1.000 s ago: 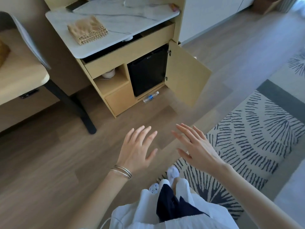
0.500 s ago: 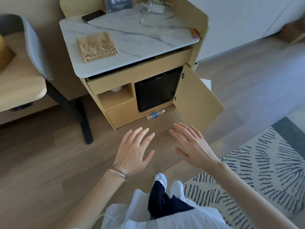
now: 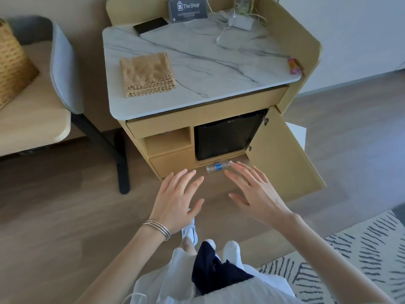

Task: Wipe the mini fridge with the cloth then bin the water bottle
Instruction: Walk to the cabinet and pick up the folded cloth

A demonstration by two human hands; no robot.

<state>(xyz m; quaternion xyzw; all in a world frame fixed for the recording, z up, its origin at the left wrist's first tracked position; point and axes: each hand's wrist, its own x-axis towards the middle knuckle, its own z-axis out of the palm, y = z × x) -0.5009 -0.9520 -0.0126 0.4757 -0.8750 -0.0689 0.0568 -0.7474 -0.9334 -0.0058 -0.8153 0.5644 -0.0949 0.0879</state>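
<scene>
Both hands, the left hand [image 3: 178, 199] (bangles at its wrist) and the right hand [image 3: 255, 194], are held out with fingers spread, nothing grasped. The small clear plastic water bottle [image 3: 218, 166] lies on the wooden floor before the black mini fridge [image 3: 225, 138]; the folded tan woven cloth [image 3: 147, 74] rests on the marble-patterned countertop [image 3: 219, 69].

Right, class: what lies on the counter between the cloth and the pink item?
Nothing: the head view shows only bare marble counter between the cloth and the pink item.

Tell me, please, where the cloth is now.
In the head view, the cloth lies folded on the left part of the marble top, near its front edge.
</scene>
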